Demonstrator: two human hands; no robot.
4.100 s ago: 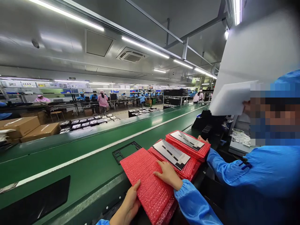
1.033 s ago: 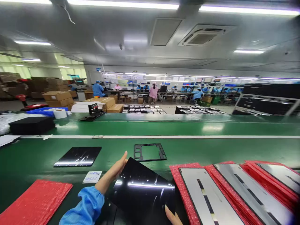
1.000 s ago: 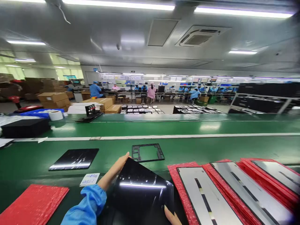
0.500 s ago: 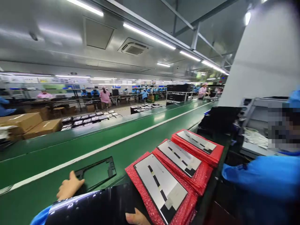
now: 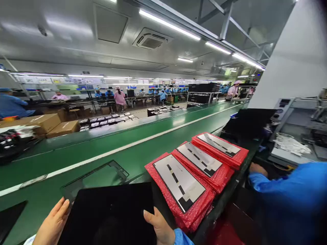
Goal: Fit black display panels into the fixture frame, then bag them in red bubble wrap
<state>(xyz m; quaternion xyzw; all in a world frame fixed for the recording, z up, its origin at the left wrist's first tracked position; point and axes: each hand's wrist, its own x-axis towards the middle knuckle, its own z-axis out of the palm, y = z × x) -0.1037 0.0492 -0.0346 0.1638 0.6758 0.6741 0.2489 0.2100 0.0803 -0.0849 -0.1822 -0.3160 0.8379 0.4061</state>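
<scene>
- We note a glossy black rectangular panel at the bottom of the view, held low over the near side of a green conveyor belt.
- The left hand and the right hand are well apart, clamping the panel between them, one at each side edge.
- A bright blue sleeve covers the right wrist.
- Just right of the panel, we count three stacks of red bubble-wrap sleeves, each topped by a silver rectangular panel with dark markings. The nearest stack lies closest to the right hand; from here we cannot tell whether the black panel touches it.
- The middle stack and the far stack follow in a row, overlapping slightly.
- Beyond the black panel's top edge, a thin black open frame lies flat on the belt.
- Right of the stacks, a co-worker's hand in a blue sleeve reaches down near the bench edge.
- Across the belt, brown cardboard boxes and rows of dark panels sit on the floor.
- A white pillar rises at right.
</scene>
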